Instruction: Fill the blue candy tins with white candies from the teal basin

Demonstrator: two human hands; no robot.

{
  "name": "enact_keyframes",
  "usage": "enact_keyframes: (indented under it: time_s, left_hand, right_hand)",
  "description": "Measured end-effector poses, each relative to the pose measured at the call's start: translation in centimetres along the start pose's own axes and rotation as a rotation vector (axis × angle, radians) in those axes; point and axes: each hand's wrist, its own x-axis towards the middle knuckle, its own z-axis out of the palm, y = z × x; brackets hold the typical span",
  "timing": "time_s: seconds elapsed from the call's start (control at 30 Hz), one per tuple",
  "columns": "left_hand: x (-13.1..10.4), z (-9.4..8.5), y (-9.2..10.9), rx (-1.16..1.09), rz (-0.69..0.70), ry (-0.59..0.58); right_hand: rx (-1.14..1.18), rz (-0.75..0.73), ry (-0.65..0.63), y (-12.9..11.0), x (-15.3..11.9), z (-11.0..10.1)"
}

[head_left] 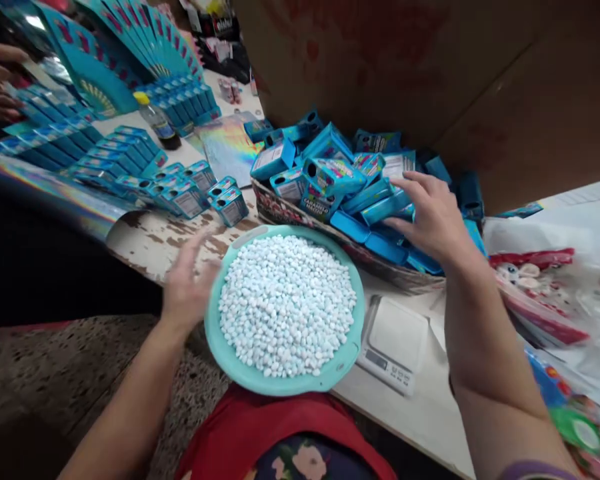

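Note:
My right hand (433,213) reaches over a heap of small blue candy boxes (333,177) in a printed carton (300,217). Its thumb and fingers are spread around one blue box (387,205); whether they touch it I cannot tell. Blurred by motion, my left hand (187,283) hovers at the left rim of a turquoise basin (213,347), fingers apart and holding nothing I can see. Small white and pale blue candies (287,307) fill the basin, which sits at the table's front edge by my lap.
A digital scale (395,340) lies right of the basin. Blue boxes stand in rows (115,157) at left, near a yellow-capped bottle (157,121). A big cardboard box (430,73) rises behind the carton. Plastic bags (545,287) lie right. Another person's hand (0,80) shows far left.

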Motion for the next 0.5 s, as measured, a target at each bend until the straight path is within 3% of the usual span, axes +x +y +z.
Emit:
enact_keyframes:
  time_s: [0.1,0.17,0.27,0.37,0.5]
  left_hand:
    - [-4.4,1.4,2.9,0.106,0.165,-0.303]
    - [-6.0,2.8,3.2,0.212,0.168,-0.394]
    - [-6.5,4.9,3.1,0.313,0.146,-0.395]
    - [-5.7,6.5,3.6,0.311,0.179,-0.349]
    - [-4.2,8.2,5.1,0.335,0.289,-0.265]
  right_hand:
    - [-0.149,-0.003,-0.161,1.0,1.2,0.0]
    - [-0.221,0.006,-0.179,1.3,1.1,-0.4]
    - [-0.214,0.048,-0.069,1.8,-0.3,-2.1]
    - [-0.108,0.097,0.173,2.4,-3.2,-3.8]
    - [0.297,0.367,0.403,2.6,-8.9,-3.4]
